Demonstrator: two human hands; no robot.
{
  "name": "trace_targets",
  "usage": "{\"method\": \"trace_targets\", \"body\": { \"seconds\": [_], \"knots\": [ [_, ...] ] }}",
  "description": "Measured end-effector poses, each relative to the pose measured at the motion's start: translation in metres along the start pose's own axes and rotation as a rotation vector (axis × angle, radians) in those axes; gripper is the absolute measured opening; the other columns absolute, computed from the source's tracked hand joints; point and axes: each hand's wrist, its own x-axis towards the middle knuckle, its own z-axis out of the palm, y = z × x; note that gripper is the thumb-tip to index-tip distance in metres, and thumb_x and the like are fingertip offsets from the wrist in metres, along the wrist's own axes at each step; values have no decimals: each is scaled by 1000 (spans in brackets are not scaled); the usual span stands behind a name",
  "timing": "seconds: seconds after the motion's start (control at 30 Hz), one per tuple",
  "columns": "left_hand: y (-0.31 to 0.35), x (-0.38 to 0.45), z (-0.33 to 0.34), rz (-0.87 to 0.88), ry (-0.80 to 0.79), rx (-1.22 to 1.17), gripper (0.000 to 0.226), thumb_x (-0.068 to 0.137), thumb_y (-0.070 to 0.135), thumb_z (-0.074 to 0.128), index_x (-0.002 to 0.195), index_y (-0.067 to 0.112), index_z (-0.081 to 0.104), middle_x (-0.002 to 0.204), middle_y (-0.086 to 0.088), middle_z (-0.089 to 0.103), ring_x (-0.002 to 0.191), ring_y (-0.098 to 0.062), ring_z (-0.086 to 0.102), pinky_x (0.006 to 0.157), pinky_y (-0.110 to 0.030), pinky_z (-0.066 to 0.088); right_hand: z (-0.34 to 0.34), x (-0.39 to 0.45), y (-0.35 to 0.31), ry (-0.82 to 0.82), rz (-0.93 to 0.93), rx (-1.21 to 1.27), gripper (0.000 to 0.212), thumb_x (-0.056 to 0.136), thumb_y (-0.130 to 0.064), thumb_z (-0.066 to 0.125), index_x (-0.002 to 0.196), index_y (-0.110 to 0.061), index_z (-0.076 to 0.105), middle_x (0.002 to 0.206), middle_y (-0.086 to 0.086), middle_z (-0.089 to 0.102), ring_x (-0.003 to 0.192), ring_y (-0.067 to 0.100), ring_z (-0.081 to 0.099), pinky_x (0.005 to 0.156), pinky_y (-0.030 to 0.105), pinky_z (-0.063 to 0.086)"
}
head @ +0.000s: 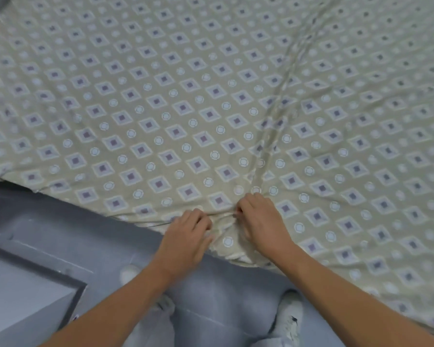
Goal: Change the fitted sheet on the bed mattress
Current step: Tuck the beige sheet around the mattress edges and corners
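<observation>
A beige fitted sheet [176, 101] printed with purple diamonds and pale circles covers the whole mattress top. At the near corner of the bed my left hand [186, 236] and my right hand [261, 221] sit close together, fingers curled into the bunched fabric there. The cloth puckers between them. A long raised crease [283, 96] runs from my right hand up toward the far right of the bed. The mattress itself is hidden under the sheet.
Grey tiled floor [73, 234] lies below the bed edge. A pale box-like piece of furniture with a dark rim [35, 291] stands at the lower left. My white shoes [290, 319] stand on the floor close to the bed corner.
</observation>
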Motion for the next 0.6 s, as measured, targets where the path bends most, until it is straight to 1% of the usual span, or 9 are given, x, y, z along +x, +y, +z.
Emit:
{"method": "trace_targets", "body": {
  "seconds": [0.07, 0.13, 0.17, 0.23, 0.33, 0.4, 0.5, 0.57, 0.6],
  "knots": [
    [12, 1, 2, -96, -28, -1, 40, 98, 48, 65, 125, 19, 64, 124, -2, 57, 112, -24, 55, 90, -41, 48, -10, -9, 12, -21, 38, -26, 25, 90, -31, 67, 108, -17, 56, 112, 2, 53, 100, 24, 48, 82, 40, 43],
    [18, 6, 5, -124, -23, 28, 42, 94, 49, 73, 123, 20, 66, 122, -2, 58, 113, -25, 54, 85, -42, 49, -18, -26, 32, -48, 83, -38, 45, 85, -34, 70, 124, -16, 57, 129, 4, 52, 114, 25, 47, 92, 41, 44],
    [20, 9, 8, -119, -4, 38, 36, 92, 45, 77, 115, 18, 68, 116, -2, 58, 107, -24, 54, 80, -41, 49, -19, -36, 42, -40, 82, -39, 45, 86, -32, 71, 125, -14, 58, 127, 5, 53, 112, 26, 49, 90, 40, 44],
    [24, 16, 13, -87, 42, 73, 22, 91, 29, 82, 93, 14, 65, 97, -2, 56, 90, -24, 52, 69, -39, 47, -15, -56, 60, 0, 49, -74, 28, 84, -17, 76, 108, -12, 63, 105, 4, 56, 93, 28, 53, 75, 37, 39],
    [28, 23, 17, -66, 71, 111, 27, 90, 15, 81, 79, 13, 57, 82, -3, 52, 78, -26, 51, 61, -40, 46, -13, -60, 75, 8, 28, -99, 35, 62, 6, 78, 88, -11, 63, 86, 4, 55, 78, 26, 48, 65, 35, 35],
    [27, 21, 15, -52, 47, 158, 26, 91, 16, 78, 79, 13, 56, 81, -4, 52, 77, -27, 51, 62, -40, 45, -18, -60, 80, -3, 27, -94, 38, 58, 7, 79, 88, -11, 63, 85, 5, 55, 78, 26, 49, 65, 35, 36],
    [29, 14, 7, -46, -17, 199, 20, 93, 18, 76, 86, 14, 58, 86, -2, 52, 78, -26, 49, 65, -37, 35, -34, -86, 94, -55, 71, -65, 42, 57, 4, 83, 91, -10, 63, 89, 5, 54, 79, 27, 49, 63, 38, 41],
    [43, 13, 1, -40, -44, 156, 14, 93, 18, 74, 99, 15, 62, 97, -2, 53, 83, -26, 49, 67, -36, 33, -47, -116, 105, -53, 107, -66, 41, 61, 6, 81, 94, -10, 63, 92, 6, 55, 80, 27, 48, 64, 40, 41],
    [56, 14, 1, -22, -61, 116, 17, 93, 22, 73, 107, 16, 63, 104, -2, 53, 87, -26, 50, 69, -37, 36, -54, -133, 109, -45, 128, -71, 38, 67, 1, 81, 98, -11, 63, 95, 6, 55, 82, 27, 49, 66, 40, 41]
  ]
}}
